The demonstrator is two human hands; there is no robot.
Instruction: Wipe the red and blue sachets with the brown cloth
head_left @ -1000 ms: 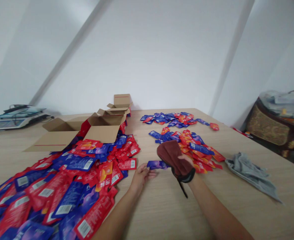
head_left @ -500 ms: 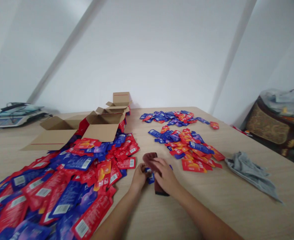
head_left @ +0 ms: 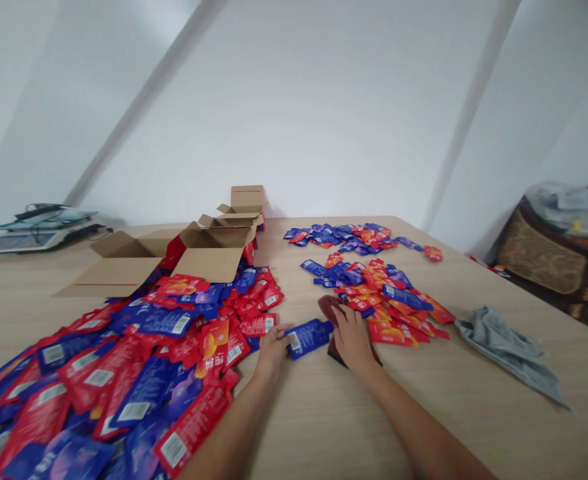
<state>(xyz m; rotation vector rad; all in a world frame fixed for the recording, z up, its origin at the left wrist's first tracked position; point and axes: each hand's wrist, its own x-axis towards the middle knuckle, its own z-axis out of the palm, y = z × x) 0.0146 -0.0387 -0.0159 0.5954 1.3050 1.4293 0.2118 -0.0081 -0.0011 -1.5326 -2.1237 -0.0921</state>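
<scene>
My left hand (head_left: 273, 347) pinches the near end of a blue sachet (head_left: 308, 335) that lies just above the wooden table (head_left: 324, 427). My right hand (head_left: 352, 338) lies palm down on a dark red cloth (head_left: 328, 307), fingers together, pressing it flat on the table right of the sachet. A big heap of red and blue sachets (head_left: 124, 373) spreads to the left of my left hand. A smaller pile of sachets (head_left: 384, 300) sits just beyond my right hand.
An opened cardboard box (head_left: 199, 250) lies on its side behind the big heap. A further sachet pile (head_left: 344, 237) lies at the far edge. A grey rag (head_left: 509, 347) is at the right, a scale (head_left: 34, 227) at the far left, a cluttered dark cabinet (head_left: 554, 260) beyond the table.
My right hand brought the red cloth down from the air onto the table and now presses it flat. The blue sachet in my left hand has come out from under the cloth.
</scene>
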